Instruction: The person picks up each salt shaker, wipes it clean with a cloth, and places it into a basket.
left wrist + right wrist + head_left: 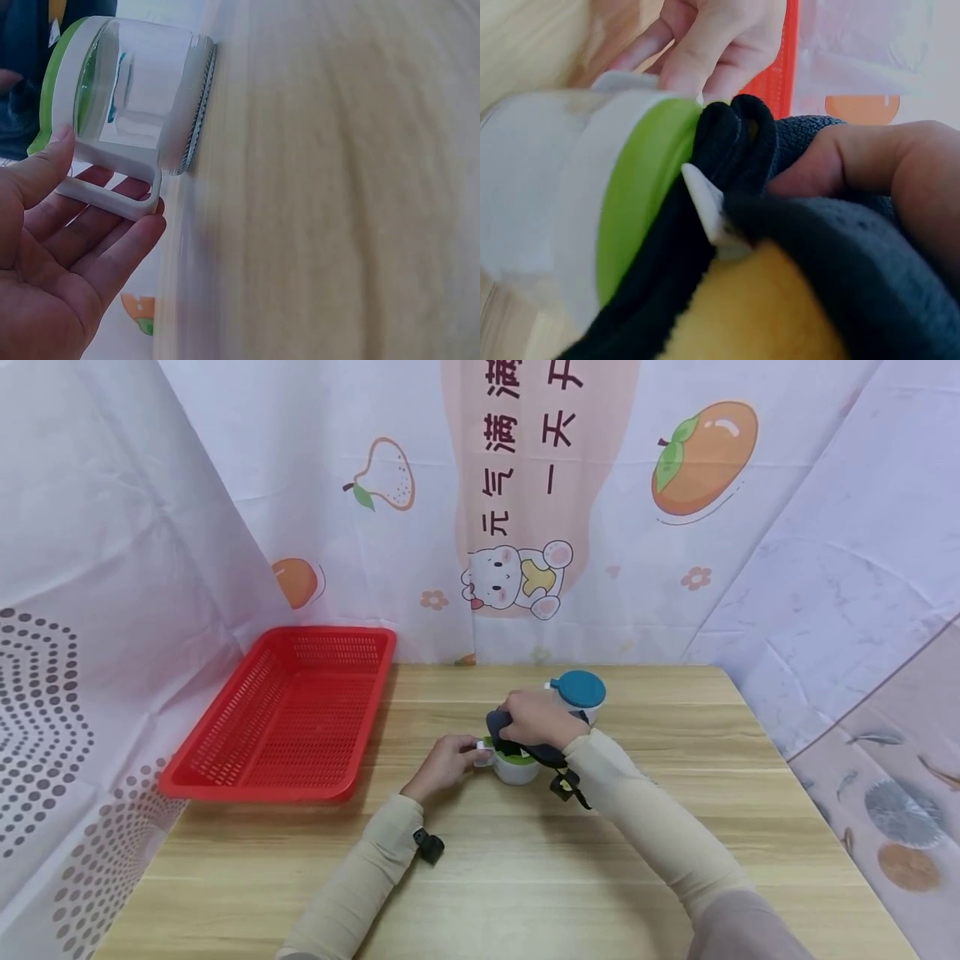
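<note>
Near the centre of the frame, the left hand (444, 767) holds the jar (515, 773) by its handle (109, 201), and the right hand (542, 718) grips a bunched cloth (498, 723) against the green lid (640, 180). A hard sideways push could tip the jar, since the left hold looks light; a wide swing right might knock the blue-lidded jar (582, 689).

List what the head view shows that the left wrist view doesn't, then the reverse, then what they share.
Only the head view: the red slotted plastic basket and the whitish container with a round blue lid.
Only the left wrist view: the ridged grey bottom edge of the clear, round, green-lidded container.
Both: that green-lidded container, its white handle, the left hand holding it, and the pale wooden tabletop.
</note>
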`<action>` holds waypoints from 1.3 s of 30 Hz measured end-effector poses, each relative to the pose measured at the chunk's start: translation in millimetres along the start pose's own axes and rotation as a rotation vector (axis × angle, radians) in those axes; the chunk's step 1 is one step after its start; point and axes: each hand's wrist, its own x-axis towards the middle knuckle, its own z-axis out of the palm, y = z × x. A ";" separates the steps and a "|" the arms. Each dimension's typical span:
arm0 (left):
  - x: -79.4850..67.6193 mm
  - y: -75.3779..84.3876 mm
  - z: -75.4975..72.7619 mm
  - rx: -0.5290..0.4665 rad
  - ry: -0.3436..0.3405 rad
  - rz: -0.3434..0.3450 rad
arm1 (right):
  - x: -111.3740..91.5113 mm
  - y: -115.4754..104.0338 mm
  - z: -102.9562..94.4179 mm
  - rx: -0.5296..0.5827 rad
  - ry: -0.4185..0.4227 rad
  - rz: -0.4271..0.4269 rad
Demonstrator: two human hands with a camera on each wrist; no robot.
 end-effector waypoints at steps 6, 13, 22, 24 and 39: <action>0.4 2.3 -2.0 0.006 -0.002 -0.022 | -10.3 14.7 -2.1 0.007 0.027 0.036; 0.4 2.6 -1.3 0.013 0.000 -0.009 | -24.0 25.0 1.0 0.035 0.051 0.041; 0.7 -1.5 1.5 0.017 0.020 -0.003 | -26.2 27.0 4.1 0.041 0.057 0.027; 0.5 -1.8 1.7 0.022 0.018 -0.001 | -25.4 25.1 2.2 0.039 0.054 0.023; -0.2 0.0 2.6 0.024 0.016 0.001 | -18.4 16.4 1.1 0.019 0.046 0.011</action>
